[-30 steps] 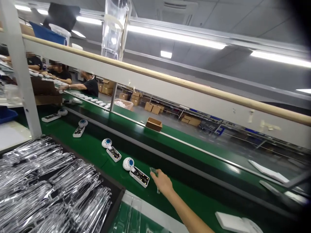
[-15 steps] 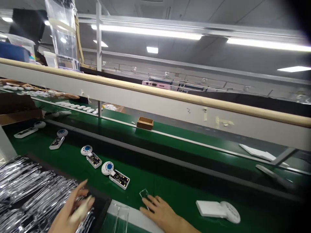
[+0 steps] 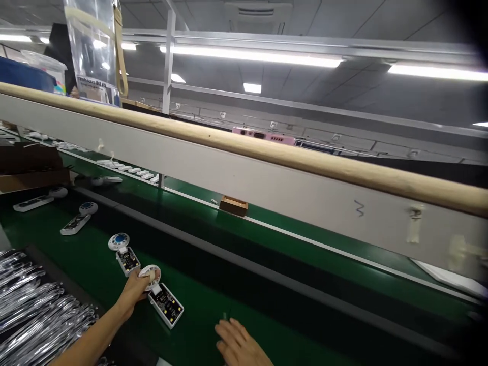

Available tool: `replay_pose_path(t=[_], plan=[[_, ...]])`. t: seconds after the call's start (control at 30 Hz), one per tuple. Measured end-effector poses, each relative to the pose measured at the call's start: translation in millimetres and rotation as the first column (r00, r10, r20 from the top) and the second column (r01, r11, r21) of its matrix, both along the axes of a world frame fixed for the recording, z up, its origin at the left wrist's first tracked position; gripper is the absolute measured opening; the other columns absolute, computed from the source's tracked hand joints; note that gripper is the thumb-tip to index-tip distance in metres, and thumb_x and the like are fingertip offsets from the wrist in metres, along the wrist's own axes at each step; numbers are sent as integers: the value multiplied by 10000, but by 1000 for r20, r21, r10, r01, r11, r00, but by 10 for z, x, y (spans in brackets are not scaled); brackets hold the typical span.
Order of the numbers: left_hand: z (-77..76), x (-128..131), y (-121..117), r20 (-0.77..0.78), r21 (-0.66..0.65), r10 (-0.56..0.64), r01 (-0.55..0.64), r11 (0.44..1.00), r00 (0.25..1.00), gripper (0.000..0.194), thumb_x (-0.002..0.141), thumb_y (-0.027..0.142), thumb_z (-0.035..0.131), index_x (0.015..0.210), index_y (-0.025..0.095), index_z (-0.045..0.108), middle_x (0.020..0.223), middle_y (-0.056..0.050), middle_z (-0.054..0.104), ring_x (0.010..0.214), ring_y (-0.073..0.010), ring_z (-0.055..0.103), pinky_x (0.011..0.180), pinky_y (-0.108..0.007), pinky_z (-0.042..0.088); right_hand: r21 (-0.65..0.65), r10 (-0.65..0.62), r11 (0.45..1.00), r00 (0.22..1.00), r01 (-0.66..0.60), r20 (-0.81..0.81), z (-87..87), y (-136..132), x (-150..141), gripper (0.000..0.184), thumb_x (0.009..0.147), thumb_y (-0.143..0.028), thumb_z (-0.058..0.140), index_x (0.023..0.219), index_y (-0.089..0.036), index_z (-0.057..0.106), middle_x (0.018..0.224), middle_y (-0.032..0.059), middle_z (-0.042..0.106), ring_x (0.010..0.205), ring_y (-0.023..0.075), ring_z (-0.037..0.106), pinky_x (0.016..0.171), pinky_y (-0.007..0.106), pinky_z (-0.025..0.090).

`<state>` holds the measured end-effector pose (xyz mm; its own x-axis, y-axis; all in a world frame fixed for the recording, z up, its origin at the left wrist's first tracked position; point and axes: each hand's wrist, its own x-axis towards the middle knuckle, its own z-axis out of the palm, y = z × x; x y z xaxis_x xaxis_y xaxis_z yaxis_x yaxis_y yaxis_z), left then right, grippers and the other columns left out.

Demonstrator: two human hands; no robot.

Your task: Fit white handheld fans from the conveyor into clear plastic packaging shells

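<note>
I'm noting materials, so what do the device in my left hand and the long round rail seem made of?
The device in your left hand seems mostly plastic: white, smooth, moulded-looking casing. The rail looks like smooth wood: pale yellow with a dark knot-like spot, though a coating could mimic that.

We have a long, flat, green work surface (image 3: 198, 290) before us. Along its left part lie white plastic devices (image 3: 128, 261) with round heads and open rectangular bodies.
</note>
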<state>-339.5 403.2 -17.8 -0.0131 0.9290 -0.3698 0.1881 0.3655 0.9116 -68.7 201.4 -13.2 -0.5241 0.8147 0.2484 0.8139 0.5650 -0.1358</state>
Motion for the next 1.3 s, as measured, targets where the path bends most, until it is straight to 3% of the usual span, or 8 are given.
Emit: replay_pose_path(t=[0.07, 0.17, 0.3, 0.47, 0.67, 1.0, 1.13, 1.3], plan=[[64, 45, -58, 41, 28, -4, 3, 1000, 999, 628, 605, 538, 668, 1044, 163, 421, 952, -111, 605, 888, -253, 622, 688, -322, 525, -95, -167, 983, 982, 158, -93, 110, -23, -16, 350, 757, -133, 543, 1107, -155, 544, 1262, 132, 557, 1200, 268, 478, 1029, 465, 351], [265, 197, -269, 86, 94, -31, 23, 995, 996, 716, 564, 566, 704, 1100, 184, 421, 997, -89, 593, 911, -256, 613, 730, -332, 508, -218, -464, 883, 843, 416, -272, 214, -75, -164, 593, 706, -119, 495, 1287, -169, 386, 1139, 97, 598, 1062, 220, 571, 940, 375, 461], [690, 484, -735, 196, 195, -148, 109, 975, 969, 724, 554, 574, 712, 1131, 202, 483, 999, -66, 622, 923, -259, 603, 783, -341, 472, -199, -628, 769, 662, 607, -410, 295, -125, -521, 744, 759, -152, 426, 1421, -177, 86, 914, 43, 591, 796, 185, 613, 706, 304, 531], [1107, 717, -1305, 320, 173, -201, 152, 973, 926, 703, 523, 589, 721, 1061, 176, 535, 876, -51, 634, 810, -237, 593, 685, -314, 463, -63, -681, 682, 601, 729, -417, 538, -260, -905, 470, 699, -175, 497, 1164, -205, 432, 908, 59, 563, 847, 233, 596, 651, 314, 524], [1413, 784, -1849, 357, 182, -256, 202, 962, 898, 673, 551, 569, 710, 1076, 197, 513, 874, -56, 628, 822, -228, 578, 688, -310, 451, 96, -741, 575, 567, 812, -359, 745, -548, -1152, 452, 783, -210, 489, 1230, -211, 425, 951, 88, 516, 844, 269, 559, 638, 378, 516], [1489, 677, -2048, 464, 85, -162, 138, 987, 871, 641, 511, 527, 756, 1012, 201, 523, 823, -38, 615, 719, -191, 590, 611, -288, 471, 175, -803, 512, 541, 841, -249, 767, -809, -1298, 598, 819, -325, 527, 1378, -338, 316, 1052, 127, 582, 908, 353, 579, 729, 517, 484], [1553, 551, -2076, 474, 122, -197, 157, 980, 858, 726, 546, 554, 743, 1130, 213, 480, 977, -84, 615, 833, -226, 601, 669, -305, 485, 113, -832, 510, 522, 853, -186, 775, -934, -1268, 827, 766, -305, 594, 1438, -344, 112, 994, 105, 613, 740, 316, 617, 572, 425, 522], [1423, 466, -2234, 685, 13, -203, 266, 964, 700, 918, 522, 529, 776, 1302, 268, 369, 1161, -110, 597, 1055, -292, 571, 764, -331, 492, 95, -763, 573, 572, 814, -300, 889, -1014, -1263, 769, 815, -287, 544, 1434, -367, 95, 927, 59, 582, 736, 260, 604, 611, 367, 533]])
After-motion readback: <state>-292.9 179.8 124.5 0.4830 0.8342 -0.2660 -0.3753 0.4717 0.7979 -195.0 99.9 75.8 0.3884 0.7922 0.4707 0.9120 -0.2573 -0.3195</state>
